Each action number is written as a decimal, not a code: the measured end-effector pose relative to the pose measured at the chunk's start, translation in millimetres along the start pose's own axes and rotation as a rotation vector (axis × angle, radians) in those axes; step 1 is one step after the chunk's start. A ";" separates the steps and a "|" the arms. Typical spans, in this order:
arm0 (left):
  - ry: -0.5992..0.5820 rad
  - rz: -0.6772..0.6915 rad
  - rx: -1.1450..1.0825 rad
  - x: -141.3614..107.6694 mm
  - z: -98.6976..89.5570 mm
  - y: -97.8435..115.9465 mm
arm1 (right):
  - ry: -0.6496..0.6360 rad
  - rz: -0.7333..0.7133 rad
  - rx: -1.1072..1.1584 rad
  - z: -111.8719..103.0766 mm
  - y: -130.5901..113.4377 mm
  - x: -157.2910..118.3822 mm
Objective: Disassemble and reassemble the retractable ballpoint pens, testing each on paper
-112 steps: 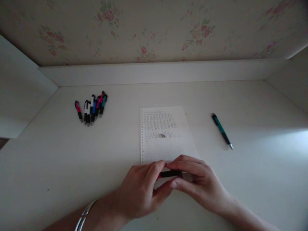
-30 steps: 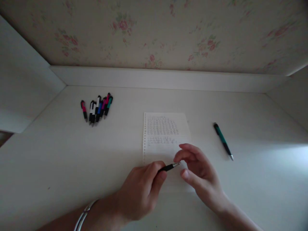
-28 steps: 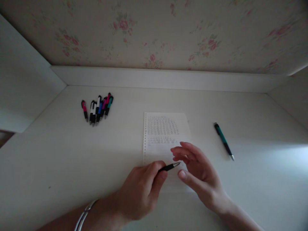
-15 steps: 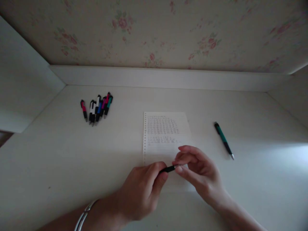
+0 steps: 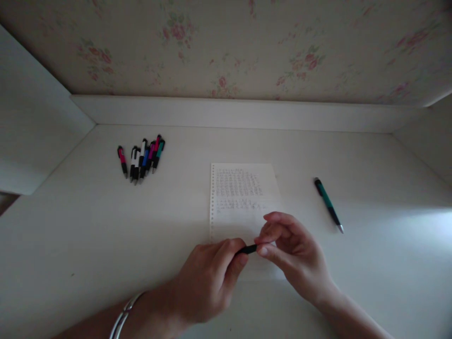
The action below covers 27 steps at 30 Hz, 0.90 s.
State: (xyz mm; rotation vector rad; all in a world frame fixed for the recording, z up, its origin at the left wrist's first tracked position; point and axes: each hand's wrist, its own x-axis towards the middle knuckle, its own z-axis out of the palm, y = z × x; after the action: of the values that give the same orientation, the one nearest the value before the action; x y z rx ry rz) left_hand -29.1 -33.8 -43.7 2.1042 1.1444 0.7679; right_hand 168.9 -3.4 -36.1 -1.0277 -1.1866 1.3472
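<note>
So I'm at the two-handed bit, my left hand clamped round the pen and my right hand pinching its other end, above the paper near its bottom edge, and imo the next move calls for a steady left grip.
</note>
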 end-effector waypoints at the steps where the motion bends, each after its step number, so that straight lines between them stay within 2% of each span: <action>1: 0.003 0.004 0.003 0.1 0.2 -0.2 | 0.014 0.005 0.005 0.9 -0.3 0.0; 9: 0.105 0.107 0.094 1.8 2.6 -3.3 | 0.184 0.032 0.002 14.3 -6.2 -7.3; 12: 0.105 0.124 0.067 1.6 2.0 -1.4 | 0.205 0.038 0.048 12.0 -5.9 -2.3; 14: 0.065 0.188 0.053 1.4 0.0 1.0 | 0.229 0.058 0.114 6.6 -4.2 3.2; 18: -0.108 0.338 0.146 1.7 -6.5 6.5 | 0.313 0.094 0.236 -2.3 -0.6 9.7; 21: -0.116 0.380 0.210 2.0 -10.4 9.3 | 0.266 0.118 0.254 -1.9 -0.4 8.7; 27: 0.063 0.485 0.248 1.4 -12.6 9.5 | 0.157 0.156 0.253 -0.1 0.6 3.6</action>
State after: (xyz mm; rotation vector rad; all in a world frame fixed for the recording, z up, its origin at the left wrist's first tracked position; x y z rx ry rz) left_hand -32.8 -33.8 -28.3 2.6311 0.7941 0.9524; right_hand 168.5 0.2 -36.6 -1.0371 -0.8098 1.4664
